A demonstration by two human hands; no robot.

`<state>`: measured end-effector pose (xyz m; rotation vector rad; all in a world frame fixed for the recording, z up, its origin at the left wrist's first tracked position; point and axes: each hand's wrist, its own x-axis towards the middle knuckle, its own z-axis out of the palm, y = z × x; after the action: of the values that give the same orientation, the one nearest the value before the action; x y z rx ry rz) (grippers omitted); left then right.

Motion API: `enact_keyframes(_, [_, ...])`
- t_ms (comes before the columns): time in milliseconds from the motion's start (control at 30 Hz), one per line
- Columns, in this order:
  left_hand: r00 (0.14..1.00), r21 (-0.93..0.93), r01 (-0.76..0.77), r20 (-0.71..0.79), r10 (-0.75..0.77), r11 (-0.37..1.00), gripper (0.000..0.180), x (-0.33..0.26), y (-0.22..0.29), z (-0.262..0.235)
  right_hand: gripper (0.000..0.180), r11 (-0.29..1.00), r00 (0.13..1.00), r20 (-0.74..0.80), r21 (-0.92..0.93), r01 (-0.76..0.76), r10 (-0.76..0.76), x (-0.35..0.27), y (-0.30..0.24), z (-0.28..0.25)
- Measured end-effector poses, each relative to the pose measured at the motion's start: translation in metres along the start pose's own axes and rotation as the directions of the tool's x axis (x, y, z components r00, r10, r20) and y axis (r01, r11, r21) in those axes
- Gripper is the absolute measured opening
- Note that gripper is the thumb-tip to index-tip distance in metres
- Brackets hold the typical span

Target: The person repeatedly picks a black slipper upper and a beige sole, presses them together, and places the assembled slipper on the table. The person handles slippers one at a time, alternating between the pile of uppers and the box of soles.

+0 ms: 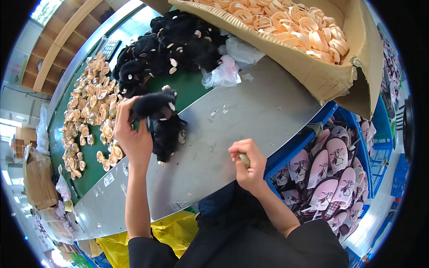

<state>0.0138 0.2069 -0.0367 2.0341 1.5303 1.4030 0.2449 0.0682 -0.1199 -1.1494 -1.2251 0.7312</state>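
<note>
My left hand (134,127) is closed on a black furry piece (154,105) with small pale tips, raised above the metal tabletop (250,102). Just below it, another black furry piece (166,138) lies on the metal; I cannot tell whether the two touch. Closer to my body, my right hand (249,163) has its fingers curled round a small smooth olive-coloured object (244,160), mostly hidden in the grip. A large heap of black furry pieces (192,47) with pale bits lies beyond my left hand.
Many gold-beige shell-shaped parts (96,100) cover the green belt (96,147) at left. A cardboard box (286,51) of peach plastic loops (308,27) stands at the far right. Blue crates (286,163) hold pink slippers (324,194). Clear plastic bags (223,73) lie near the heap.
</note>
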Motion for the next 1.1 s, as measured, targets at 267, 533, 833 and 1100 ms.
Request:
enact_keyframes(267, [0.870,-0.400,0.486,0.305,-0.387,0.777,0.019,-0.073,0.087,-0.029,0.033,0.965,0.945,0.292,0.168,-0.201,0.146,0.032,-0.073,-0.006])
enact_keyframes(533, [0.896,-0.317,0.443,0.184,-0.404,0.839,0.052,-0.119,0.091,-0.014,0.021,0.947,0.923,0.296,0.129,-0.295,0.247,0.008,-0.063,0.008])
enact_keyframes(833, [0.833,-0.561,0.538,0.467,-0.297,0.629,0.083,-0.171,0.113,-0.028,0.022,0.953,0.888,0.427,-0.157,0.259,-0.171,-0.014,-0.073,0.016])
enact_keyframes(1100, [0.696,-0.686,0.696,0.573,-0.432,0.212,0.039,-0.187,0.098,-0.030,0.027,0.983,0.889,0.436,-0.037,0.177,-0.144,-0.031,-0.084,-0.009])
